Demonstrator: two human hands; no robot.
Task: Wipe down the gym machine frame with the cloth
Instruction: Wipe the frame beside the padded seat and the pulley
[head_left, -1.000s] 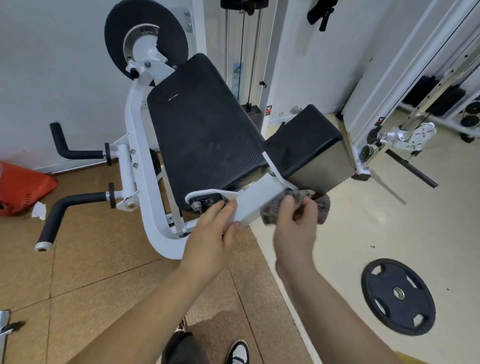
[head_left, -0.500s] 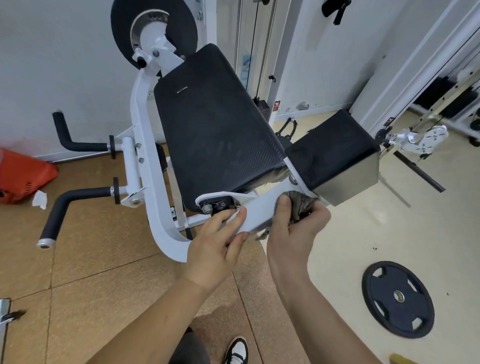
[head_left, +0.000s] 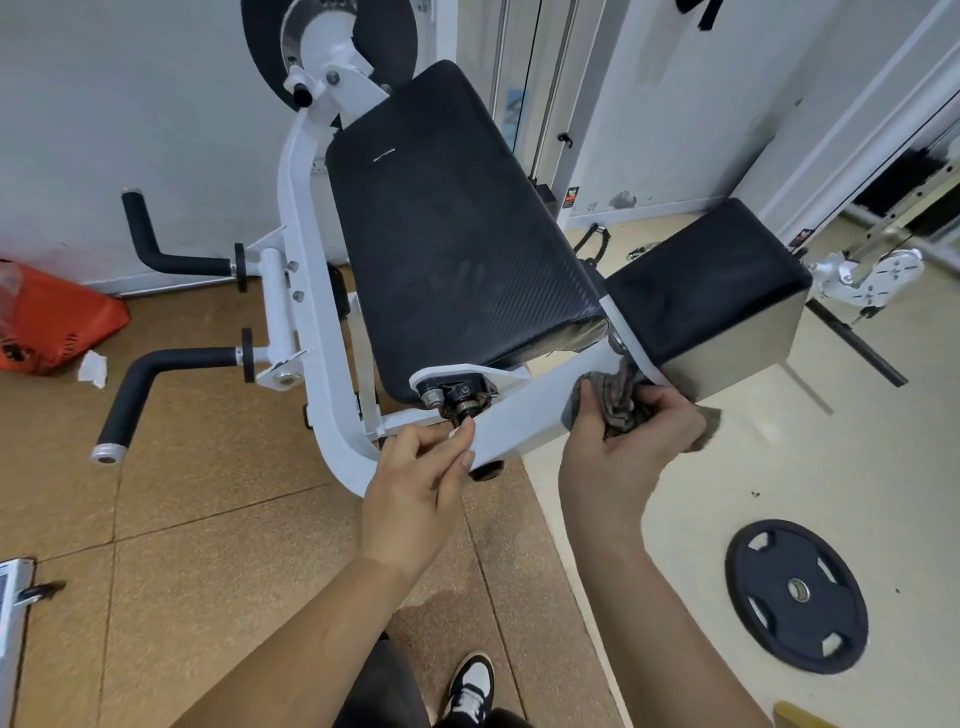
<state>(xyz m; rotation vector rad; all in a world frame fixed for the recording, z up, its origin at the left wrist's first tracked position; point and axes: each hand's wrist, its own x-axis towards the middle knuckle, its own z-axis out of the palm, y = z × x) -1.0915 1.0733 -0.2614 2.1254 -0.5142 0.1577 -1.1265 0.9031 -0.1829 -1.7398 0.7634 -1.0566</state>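
Just below the black pad (head_left: 452, 234), R hand (head_left: 628, 441) clamped its fingers on the cloth (head_left: 618, 402), pressed vs the white frame bar (head_left: 524, 415); L hand (head_left: 415, 493) pinched that bar's near edge. Mid-wipe, prob.; next stroke needed steady pressure along bar.

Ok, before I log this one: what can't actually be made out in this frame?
All in the head view.
Frame bar surface under the cloth: covered by it and the right hand.
Black disc: cut off by the top edge.
Logo on the back pad: too small to read.
Yellow object: cut off by the bottom edge.
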